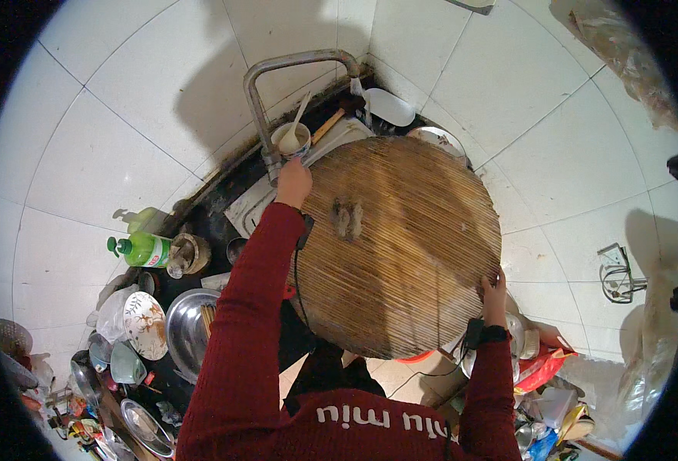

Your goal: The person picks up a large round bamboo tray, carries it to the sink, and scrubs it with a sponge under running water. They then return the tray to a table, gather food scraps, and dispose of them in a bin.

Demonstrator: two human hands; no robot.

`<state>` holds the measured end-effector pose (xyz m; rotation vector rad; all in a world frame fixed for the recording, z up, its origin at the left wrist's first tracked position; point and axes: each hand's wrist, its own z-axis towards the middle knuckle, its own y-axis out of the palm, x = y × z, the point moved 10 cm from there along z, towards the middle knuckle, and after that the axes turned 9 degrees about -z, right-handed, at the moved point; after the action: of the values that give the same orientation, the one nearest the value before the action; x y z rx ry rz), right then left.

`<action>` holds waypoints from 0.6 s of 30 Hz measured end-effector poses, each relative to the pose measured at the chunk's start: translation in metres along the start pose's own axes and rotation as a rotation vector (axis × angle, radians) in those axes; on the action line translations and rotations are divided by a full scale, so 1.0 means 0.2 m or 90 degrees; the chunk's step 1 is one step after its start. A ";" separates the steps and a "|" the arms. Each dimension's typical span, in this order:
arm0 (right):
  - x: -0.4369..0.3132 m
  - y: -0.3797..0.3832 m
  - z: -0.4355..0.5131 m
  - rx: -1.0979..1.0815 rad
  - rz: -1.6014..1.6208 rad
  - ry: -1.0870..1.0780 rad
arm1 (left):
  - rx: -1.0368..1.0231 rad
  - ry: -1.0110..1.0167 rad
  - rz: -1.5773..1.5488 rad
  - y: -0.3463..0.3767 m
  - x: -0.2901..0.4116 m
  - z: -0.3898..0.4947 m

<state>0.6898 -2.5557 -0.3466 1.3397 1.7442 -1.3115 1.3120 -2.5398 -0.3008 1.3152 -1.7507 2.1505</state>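
Note:
A large round wooden lid or board [396, 248] with fine ridges fills the middle of the view, tilted over the sink area. At its upper left edge is my left hand [294, 181], close to a bowl [299, 151] with a pale spoon [290, 137] in it. My right hand [494, 297] grips the lower right rim, with fingers over the edge. A curved metal faucet [251, 86] arches behind, and water runs from its spout. Beside the bowl lies a wooden-handled tool [328, 127]. The board hides most of what lies beneath it.
A green pump bottle [143, 249], a metal basin [186, 328] and a patterned plate [144, 325] stand on the left. A white dish [389, 107] leans near the back corner. Tiled walls enclose the counter. At lower right is a red bag [543, 369] among assorted items.

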 end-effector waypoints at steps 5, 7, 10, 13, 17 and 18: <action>-0.02 0.01 -0.01 -0.010 0.018 -0.029 | -0.127 0.128 -0.068 0.18 0.29 -0.26; -0.02 0.01 -0.02 -0.019 0.093 -0.032 | -0.223 0.089 0.006 0.37 0.31 -0.41; -0.02 -0.03 -0.03 -0.036 0.038 -0.031 | -0.223 0.155 0.018 0.60 0.43 -0.57; 0.06 -0.04 0.00 -0.045 0.176 0.058 | -0.220 0.270 0.129 0.81 0.67 -0.76; 0.08 -0.02 0.04 -0.049 0.225 0.054 | -0.239 0.406 0.111 1.05 1.16 -1.02; 0.06 -0.02 0.04 -0.050 0.240 0.036 | -0.245 0.440 0.085 1.11 1.27 -1.08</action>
<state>0.6806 -2.5584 -0.3591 1.5798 1.4683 -0.9941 0.9108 -2.5481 -0.3038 0.3109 -1.8184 1.8543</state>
